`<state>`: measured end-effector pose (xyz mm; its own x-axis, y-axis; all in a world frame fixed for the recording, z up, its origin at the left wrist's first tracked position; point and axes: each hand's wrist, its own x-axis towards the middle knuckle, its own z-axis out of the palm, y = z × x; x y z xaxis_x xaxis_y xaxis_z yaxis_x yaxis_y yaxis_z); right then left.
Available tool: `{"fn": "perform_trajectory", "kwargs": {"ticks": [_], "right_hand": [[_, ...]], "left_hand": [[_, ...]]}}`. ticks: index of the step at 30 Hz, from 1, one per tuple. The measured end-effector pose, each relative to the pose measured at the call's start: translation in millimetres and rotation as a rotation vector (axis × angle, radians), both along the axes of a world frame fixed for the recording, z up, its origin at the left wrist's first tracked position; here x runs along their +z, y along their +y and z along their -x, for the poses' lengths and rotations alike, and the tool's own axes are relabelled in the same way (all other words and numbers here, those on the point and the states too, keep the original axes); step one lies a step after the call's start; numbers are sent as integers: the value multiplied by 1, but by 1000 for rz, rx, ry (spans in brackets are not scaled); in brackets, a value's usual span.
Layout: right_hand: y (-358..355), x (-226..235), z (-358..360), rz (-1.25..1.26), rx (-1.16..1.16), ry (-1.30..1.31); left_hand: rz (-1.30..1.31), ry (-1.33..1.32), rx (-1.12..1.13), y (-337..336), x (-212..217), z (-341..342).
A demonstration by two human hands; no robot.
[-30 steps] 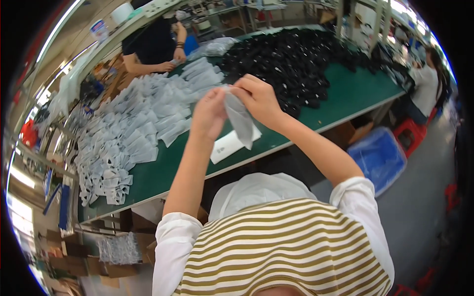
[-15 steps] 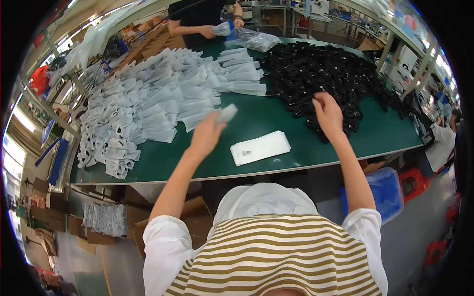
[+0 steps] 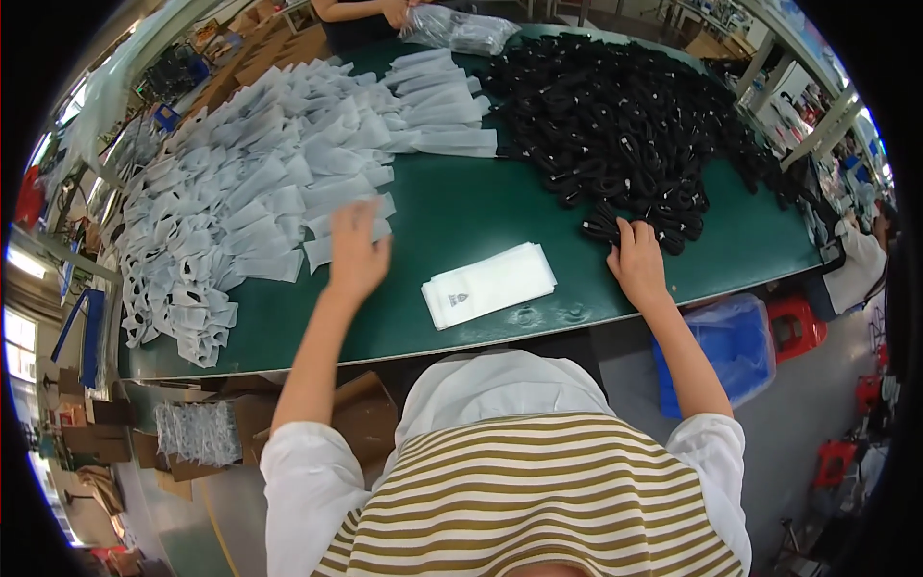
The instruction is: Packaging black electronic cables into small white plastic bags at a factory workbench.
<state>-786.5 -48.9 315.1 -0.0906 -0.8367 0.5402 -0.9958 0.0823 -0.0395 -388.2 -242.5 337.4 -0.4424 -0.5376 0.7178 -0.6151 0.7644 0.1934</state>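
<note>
left hand [image 3: 356,252] lies flat and open on the grey pouches [image 3: 260,183] while right hand [image 3: 635,264] pinches a black bundle [image 3: 604,226] at the pile's near edge, so it looks like pickup, then bagging.

both bare forearms come up from the lower edge, out of short white sleeves, and spread apart in a v. left hand [image 3: 356,252]: arm nearly straight, reaching forward and slightly left, palm down, fingers extended and loosely together, flat and low, grip not closed on anything. right hand [image 3: 636,262]: arm angled forward to the right, elbow a little bent, wrist level, fingers curled downward at the tips, thumb tucked inward. the hands are well apart.
</note>
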Motion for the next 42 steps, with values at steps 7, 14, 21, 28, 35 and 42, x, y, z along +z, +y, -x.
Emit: {"fn": "perform_trajectory", "kwargs": {"ticks": [7,14,21,28,35,42], "right_hand": [[-25,5,-19,86,-37,34],[-6,20,-27,203,19,-46],[-12,19,-8,48,-67,-728],[-19,2,-6,-11,69,-1491],[-26,19,-36,8,165,-1648],[-26,27,-46,7,205,-1810]], "left_hand": [[-461,89,-427,108,-15,126],[-485,18,-260,114,-29,146],[-676,70,-237,115,-18,141],[-1065,308,-327,105,-4,172],[-1983,786,-588,71,7,222],[-1647,822,-658,88,11,223]]}}
